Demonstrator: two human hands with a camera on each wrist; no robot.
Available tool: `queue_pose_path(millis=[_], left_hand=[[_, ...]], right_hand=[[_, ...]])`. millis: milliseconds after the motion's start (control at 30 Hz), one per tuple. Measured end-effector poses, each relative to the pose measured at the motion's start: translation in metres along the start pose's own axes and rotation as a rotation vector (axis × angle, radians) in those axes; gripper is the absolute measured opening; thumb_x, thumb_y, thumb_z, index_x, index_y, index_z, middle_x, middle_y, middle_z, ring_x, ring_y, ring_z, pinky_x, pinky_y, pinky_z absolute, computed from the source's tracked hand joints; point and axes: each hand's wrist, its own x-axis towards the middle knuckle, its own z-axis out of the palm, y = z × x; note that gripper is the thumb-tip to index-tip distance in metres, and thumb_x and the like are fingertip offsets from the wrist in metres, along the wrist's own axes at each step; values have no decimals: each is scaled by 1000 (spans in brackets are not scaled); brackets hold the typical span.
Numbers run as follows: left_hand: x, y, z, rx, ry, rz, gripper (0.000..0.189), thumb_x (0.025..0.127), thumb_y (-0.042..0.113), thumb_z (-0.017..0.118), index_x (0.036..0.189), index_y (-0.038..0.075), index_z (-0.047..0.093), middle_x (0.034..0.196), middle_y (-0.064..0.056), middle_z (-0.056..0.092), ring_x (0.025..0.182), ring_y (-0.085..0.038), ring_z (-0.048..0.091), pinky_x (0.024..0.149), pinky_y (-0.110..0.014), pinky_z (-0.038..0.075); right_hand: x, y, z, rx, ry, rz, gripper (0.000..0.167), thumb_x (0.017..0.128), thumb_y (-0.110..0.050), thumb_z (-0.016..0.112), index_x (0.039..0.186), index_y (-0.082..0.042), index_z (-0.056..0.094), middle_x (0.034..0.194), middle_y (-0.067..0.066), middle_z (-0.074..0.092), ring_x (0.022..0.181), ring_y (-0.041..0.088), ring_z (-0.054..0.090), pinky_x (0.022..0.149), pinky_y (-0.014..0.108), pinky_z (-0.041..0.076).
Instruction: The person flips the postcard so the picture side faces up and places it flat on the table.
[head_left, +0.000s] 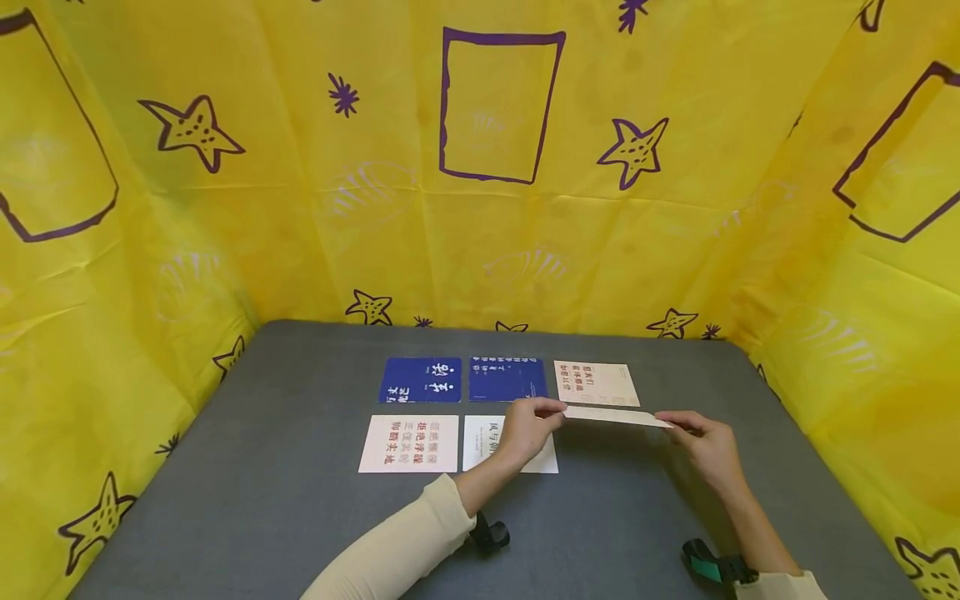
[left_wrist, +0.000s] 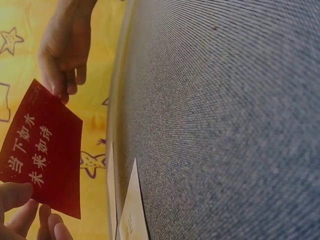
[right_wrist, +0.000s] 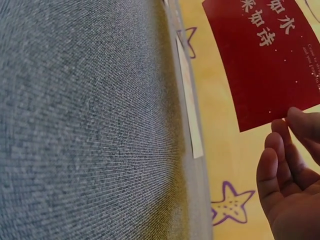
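A postcard [head_left: 618,416] is held up above the table between both hands, tilted so the head view catches only its pale, narrow-looking side. Its red face with white characters shows in the left wrist view [left_wrist: 55,145] and the right wrist view [right_wrist: 270,70]. My left hand [head_left: 527,432] pinches one end between thumb and fingers. At the opposite end, my right hand [head_left: 711,452] pinches a corner. Beneath the left hand lies a white card [head_left: 480,442] with dark characters, partly covered by that hand. Just behind the held postcard is a cream card [head_left: 600,385] with red characters.
Two blue cards, one on the left [head_left: 422,381] and one in the middle [head_left: 507,381], lie in the back row. A pale pink card [head_left: 409,444] lies front left. All rest on the dark grey table [head_left: 247,467], enclosed by a yellow patterned curtain [head_left: 390,242].
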Motion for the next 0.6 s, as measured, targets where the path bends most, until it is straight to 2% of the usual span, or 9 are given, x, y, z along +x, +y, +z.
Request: queue_pose_path(millis=[133,267,467,600], left_hand=[[1,0,0,-39,8,-14,13,87,10,69,96,6,77,89,-6,74,74,-2,57,66,-16,46],[1,0,0,-65,10,-23,13,89,12,68,97,6,76,88,-6,73,74,-1,56,65,-16,46],[1,1,0,-73,8,-34,15,89,13,68,99,6,76,89,-6,73,74,-2,55,65,-17,45],[0,1,0,-77,0,-35,15,89,14,68,99,5,75,89,-6,73,75,-3,56,67,-18,47]], right_hand=[[-1,-2,0,52,0,-3,17,90,-3,67,98,11,70,77,-22,68,66,3,59,59,17,49],[0,-4,0,69,-2,4,20,91,-6,66,99,12,70,79,-23,69,68,5,61,61,16,49],[1,-7,0,69,27,81,22,89,-7,69,97,13,68,72,-23,62,63,4,57,57,22,47],[2,-9,-1,78,44,111,22,89,-6,68,99,14,67,72,-22,62,62,6,57,58,20,48]])
